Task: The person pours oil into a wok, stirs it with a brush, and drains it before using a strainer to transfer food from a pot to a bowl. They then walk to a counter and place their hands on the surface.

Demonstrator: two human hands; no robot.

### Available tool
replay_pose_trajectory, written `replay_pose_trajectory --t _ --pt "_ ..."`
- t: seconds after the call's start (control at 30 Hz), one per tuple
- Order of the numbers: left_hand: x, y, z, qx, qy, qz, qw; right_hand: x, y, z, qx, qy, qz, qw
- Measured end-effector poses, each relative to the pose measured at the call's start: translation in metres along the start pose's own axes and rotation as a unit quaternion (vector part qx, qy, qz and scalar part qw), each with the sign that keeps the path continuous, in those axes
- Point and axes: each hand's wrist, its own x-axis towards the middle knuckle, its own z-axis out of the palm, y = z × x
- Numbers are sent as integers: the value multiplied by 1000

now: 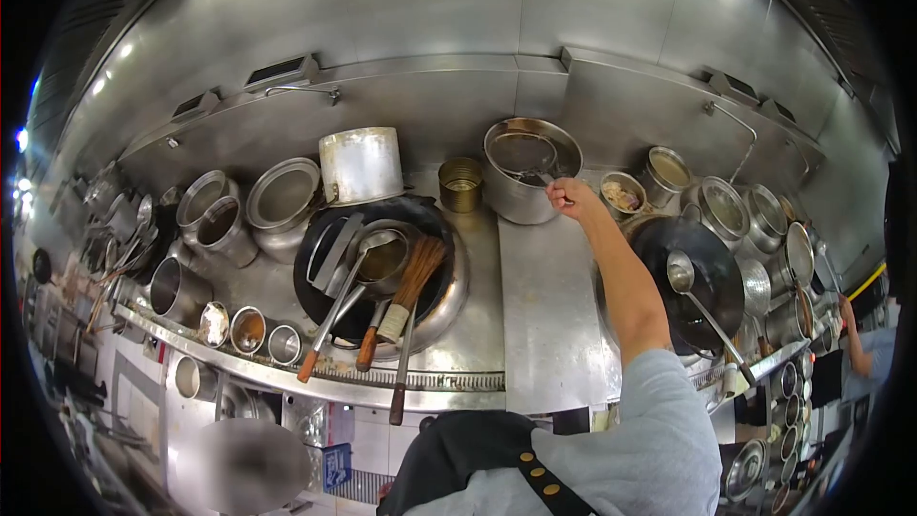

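My right hand [570, 195] is closed at the near rim of a large steel pot [521, 203] at the back of the counter. From its fingers a short grey metal handle [544, 178] reaches into the pot; the utensil's other end cannot be made out clearly. A round rim shows inside the pot, over dark contents. Left of the pot stands an open tin can [460, 193]. On its right is a small pot of food pieces [623, 195]. My left hand does not show.
A wok [315, 263] at left holds a cleaver [336, 250], a ladle [374, 241] and a bristle brush [415, 277]. Another wok [721, 272] at right holds a long-handled ladle [680, 272]. Lidded pots line both sides. A co-worker's arm [857, 349] shows at far right.
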Motion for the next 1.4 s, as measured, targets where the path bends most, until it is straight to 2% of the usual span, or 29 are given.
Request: replay_pose_trajectory --t 0.1,0.2,0.23,0.27,0.3,0.33,0.4,0.47,0.5,0.57,0.6,0.63,0.67,0.7,0.77,0.83,0.87,0.9,0.93,0.97,1.0,1.03,1.07,1.2,1.27,1.3,1.33,1.37,1.4 --pt "8 1 -6 40 -4 37 999 -12 -2 2 17 16 -15 1000" --pt "18 10 -12 206 5 154 966 -16 -3 -6 28 -20 -14 999" --pt "19 15 -14 206 2 155 966 -22 -4 -5 37 -20 -14 999" --pt "20 21 -16 64 -16 57 996 -27 -4 -7 45 -20 -14 999" --pt "19 26 -16 -79 -35 -45 995 -30 -4 -11 45 -18 -16 999" --pt "20 26 -14 -80 -37 -44 995 -33 -5 -18 48 -14 -34 998" --pt "23 27 -13 57 -13 -69 996 -41 -8 -31 49 -11 -52 997" --pt "24 22 -7 12 -7 -40 999 -55 -15 -42 -62 17 -96 993" --pt "23 22 -4 -9 -3 -32 999 -65 -19 -43 -65 17 -95 993" --pt "24 15 2 -42 3 -26 999 -86 -27 -42 -249 84 -125 957" --pt "25 12 5 -55 4 -26 998 -86 -28 -47 -251 83 -124 956" --pt "24 9 7 -67 7 -26 997 -84 -29 -53 -452 156 -170 862" --pt "23 6 10 -82 9 -27 996 -81 -30 -58 -627 221 -208 718" --pt "20 12 11 -99 12 -30 995 -73 -32 -71 -628 218 -207 718" --pt "16 18 13 -146 15 -41 988 -50 -32 -98 -770 229 -348 483" --pt "16 15 13 -184 22 -53 981 -43 -35 -94 -792 225 -309 476" --pt "21 12 10 61 20 134 989 -35 -36 -94 -812 223 -271 467" --pt "22 9 7 301 13 308 902 -26 -37 -93 -812 218 -269 470" --pt "17 6 8 304 13 304 903 -17 -37 -92 -833 225 -241 445" --pt "12 13 8 -20 -34 101 994 -7 -38 -94 -852 233 -211 419" --pt "7 20 6 -342 -74 -116 930 4 -37 -97 -851 232 -210 422" --pt "7 19 12 -337 -51 -78 937 17 -36 -97 -862 246 -202 394" --pt "4 17 12 -335 -48 -79 938 28 -36 -98 -872 260 -194 367" --pt "-15 23 26 -401 5 -123 908 47 -57 -87 -875 176 -237 383" --pt "-28 23 32 -168 42 -72 982 40 -81 -61 -874 94 -2 477" --pt "-22 22 20 -134 -74 -97 984 45 -88 -60 -874 93 -3 477" --pt "-27 17 24 -135 -71 -97 984 50 -95 -62 -816 82 26 571" --pt "-30 12 33 -72 0 61 996 55 -100 -64 -748 69 55 657" --pt "-32 8 38 -5 71 216 974 58 -102 -66 -750 66 53 656"
